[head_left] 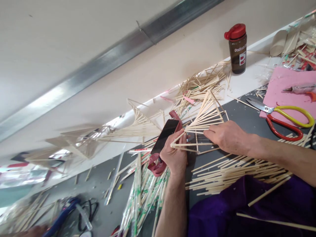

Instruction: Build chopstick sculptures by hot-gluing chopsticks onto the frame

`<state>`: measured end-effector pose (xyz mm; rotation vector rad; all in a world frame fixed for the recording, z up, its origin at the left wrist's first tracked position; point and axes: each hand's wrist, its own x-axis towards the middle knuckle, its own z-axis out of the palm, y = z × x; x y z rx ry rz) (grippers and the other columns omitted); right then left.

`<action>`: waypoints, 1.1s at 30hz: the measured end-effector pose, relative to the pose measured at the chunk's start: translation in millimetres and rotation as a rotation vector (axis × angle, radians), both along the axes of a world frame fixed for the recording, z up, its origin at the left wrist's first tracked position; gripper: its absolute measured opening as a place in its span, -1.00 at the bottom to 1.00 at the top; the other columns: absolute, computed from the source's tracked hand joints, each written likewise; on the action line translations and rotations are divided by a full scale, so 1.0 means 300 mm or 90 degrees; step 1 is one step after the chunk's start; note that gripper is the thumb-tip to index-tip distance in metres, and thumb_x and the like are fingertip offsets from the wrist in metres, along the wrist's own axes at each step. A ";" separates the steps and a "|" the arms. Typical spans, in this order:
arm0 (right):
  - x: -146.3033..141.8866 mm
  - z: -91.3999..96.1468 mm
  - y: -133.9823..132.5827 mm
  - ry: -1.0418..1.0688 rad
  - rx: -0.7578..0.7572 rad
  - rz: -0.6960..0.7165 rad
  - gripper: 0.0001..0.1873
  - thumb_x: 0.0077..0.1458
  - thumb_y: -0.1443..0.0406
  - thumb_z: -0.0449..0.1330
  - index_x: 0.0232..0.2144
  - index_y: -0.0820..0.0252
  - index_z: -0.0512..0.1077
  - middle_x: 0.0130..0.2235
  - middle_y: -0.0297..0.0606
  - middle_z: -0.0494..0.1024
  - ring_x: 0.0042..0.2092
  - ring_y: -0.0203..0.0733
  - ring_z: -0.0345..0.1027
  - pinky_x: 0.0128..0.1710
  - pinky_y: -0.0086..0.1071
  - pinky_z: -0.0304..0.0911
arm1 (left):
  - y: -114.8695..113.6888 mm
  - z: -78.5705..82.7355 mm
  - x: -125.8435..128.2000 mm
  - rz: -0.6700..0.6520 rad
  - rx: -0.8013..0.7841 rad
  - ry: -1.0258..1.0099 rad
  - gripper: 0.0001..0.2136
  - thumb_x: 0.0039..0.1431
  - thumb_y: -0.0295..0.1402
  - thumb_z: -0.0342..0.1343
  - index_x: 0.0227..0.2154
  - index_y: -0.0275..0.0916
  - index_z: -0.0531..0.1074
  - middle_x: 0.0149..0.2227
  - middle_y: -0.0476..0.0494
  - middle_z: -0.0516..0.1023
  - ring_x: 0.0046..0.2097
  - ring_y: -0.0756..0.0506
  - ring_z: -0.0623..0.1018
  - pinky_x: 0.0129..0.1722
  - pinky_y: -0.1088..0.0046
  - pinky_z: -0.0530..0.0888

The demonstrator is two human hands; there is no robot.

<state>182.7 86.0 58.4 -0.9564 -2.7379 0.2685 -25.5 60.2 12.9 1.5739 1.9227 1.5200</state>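
My left hand [174, 154] is closed in a pinch on the pointed corner of a fan-shaped frame of thin wooden sticks [206, 117] that lies on the dark table. My right hand [227, 135] rests on the same frame from the right, fingers curled and pressing on its sticks. Just behind my left hand lies a black phone [165, 136] in a dark red case. Loose sticks [232, 171] are spread under my right forearm.
Scissors with red and yellow handles [283, 117] lie on a pink sheet [288, 86] at right, beside a glue gun [300, 89]. A brown bottle with a red cap [238, 48] stands on the white ledge. Wrapped chopsticks [142, 194] and finished stick frames [138, 126] lie left.
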 end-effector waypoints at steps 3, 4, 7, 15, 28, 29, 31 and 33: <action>-0.001 -0.001 -0.001 -0.002 0.001 -0.001 -0.76 0.19 0.50 0.00 -0.18 0.30 0.43 -0.26 -0.14 0.54 -0.30 -0.20 0.39 -0.49 -0.32 -0.08 | -0.001 -0.001 -0.001 -0.003 -0.003 -0.008 -0.76 0.11 -0.21 0.22 -0.24 -0.24 0.59 -0.30 -0.15 0.62 -0.43 -0.01 0.58 -0.52 0.53 0.48; -0.002 -0.001 0.000 -0.002 -0.001 0.000 -0.76 0.19 0.50 0.00 -0.18 0.30 0.43 -0.26 -0.14 0.54 -0.30 -0.20 0.39 -0.49 -0.32 -0.07 | -0.001 -0.002 -0.001 -0.002 -0.003 -0.009 -0.76 0.10 -0.21 0.22 -0.24 -0.24 0.59 -0.31 -0.15 0.62 -0.43 -0.01 0.59 -0.52 0.53 0.49; -0.003 -0.001 0.001 -0.004 -0.006 0.003 -0.76 0.19 0.50 0.01 -0.19 0.30 0.43 -0.25 -0.14 0.55 -0.30 -0.20 0.39 -0.49 -0.31 -0.07 | -0.001 -0.002 -0.001 -0.003 -0.008 -0.038 -0.76 0.08 -0.22 0.24 -0.23 -0.24 0.59 -0.35 -0.13 0.62 -0.42 -0.03 0.60 -0.50 0.52 0.50; -0.003 0.001 0.001 -0.008 0.000 0.000 -0.77 0.20 0.50 0.01 -0.20 0.30 0.44 -0.26 -0.13 0.55 -0.29 -0.20 0.40 -0.50 -0.32 -0.08 | -0.002 0.007 0.001 -0.009 -0.008 -0.050 -0.77 0.06 -0.22 0.26 -0.26 -0.24 0.59 -0.38 -0.11 0.62 -0.43 -0.03 0.60 -0.51 0.51 0.49; -0.003 0.011 -0.008 -0.012 0.001 -0.015 -0.76 0.18 0.50 0.01 -0.17 0.31 0.43 -0.24 -0.10 0.56 -0.27 -0.17 0.41 -0.49 -0.31 -0.08 | 0.001 0.014 -0.035 -0.042 -0.024 0.112 -0.78 0.15 -0.21 0.18 -0.24 -0.21 0.57 -0.35 -0.10 0.63 -0.41 -0.03 0.61 -0.42 0.49 0.51; -0.003 0.011 -0.010 -0.013 0.000 -0.016 -0.76 0.19 0.51 0.00 -0.18 0.31 0.43 -0.23 -0.10 0.56 -0.27 -0.17 0.40 -0.49 -0.31 -0.07 | 0.001 0.015 -0.033 -0.041 -0.023 0.113 -0.79 0.15 -0.21 0.18 -0.24 -0.21 0.57 -0.35 -0.09 0.63 -0.41 -0.03 0.61 -0.42 0.50 0.50; -0.003 0.014 -0.014 -0.014 0.000 -0.024 -0.76 0.19 0.51 -0.01 -0.19 0.31 0.42 -0.24 -0.09 0.56 -0.29 -0.17 0.39 -0.48 -0.31 -0.07 | 0.001 0.017 -0.030 -0.039 -0.015 0.120 -0.79 0.14 -0.22 0.19 -0.24 -0.21 0.58 -0.35 -0.09 0.63 -0.40 -0.03 0.61 -0.42 0.50 0.50; -0.003 0.017 -0.019 -0.015 0.004 -0.036 -0.76 0.18 0.52 -0.02 -0.21 0.31 0.42 -0.25 -0.09 0.55 -0.31 -0.18 0.38 -0.49 -0.31 -0.08 | 0.002 0.017 -0.030 -0.035 -0.006 0.133 -0.80 0.14 -0.23 0.19 -0.26 -0.21 0.58 -0.36 -0.08 0.63 -0.40 -0.03 0.61 -0.41 0.51 0.49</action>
